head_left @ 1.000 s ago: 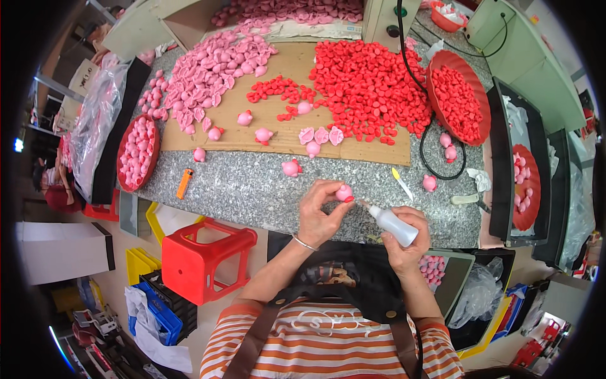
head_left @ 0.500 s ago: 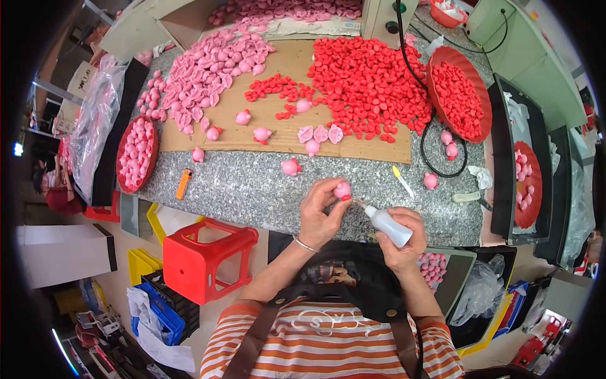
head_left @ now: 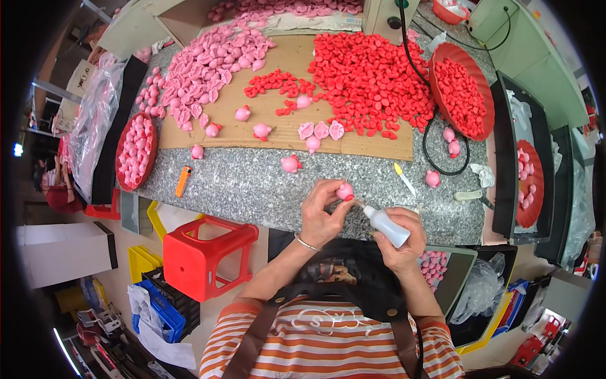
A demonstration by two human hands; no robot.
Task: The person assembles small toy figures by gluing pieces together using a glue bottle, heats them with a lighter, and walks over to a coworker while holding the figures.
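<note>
Between the fingers of my left hand (head_left: pixel 324 211) is a small round pink figure (head_left: pixel 344 191) with red parts on it. My right hand (head_left: pixel 404 237) grips a translucent squeeze bottle (head_left: pixel 388 226) tilted toward the figure. The bottle's thin nozzle tip is at the figure's red underside; whether they touch I cannot tell. Ahead of my hands on the grey stone worktop (head_left: pixel 240 189) lies another pink figure with red feet (head_left: pixel 291 163). A yellow-tipped white stick (head_left: pixel 404 179) and one more pink figure (head_left: pixel 432 178) lie to the right.
On a cardboard sheet (head_left: pixel 372 148) are heaps of pink shell pieces (head_left: pixel 205 76) and small red pieces (head_left: pixel 372 82). Red bowls (head_left: pixel 154 148) hold parts at the left and right (head_left: pixel 487 95). An orange lighter (head_left: pixel 183 182), a black cable (head_left: pixel 424 148) and a red stool (head_left: pixel 189 265) are around.
My hands keep the same hold, with the bottle's nozzle still at the pink figure. The view has shifted very slightly; nothing else has visibly moved.
</note>
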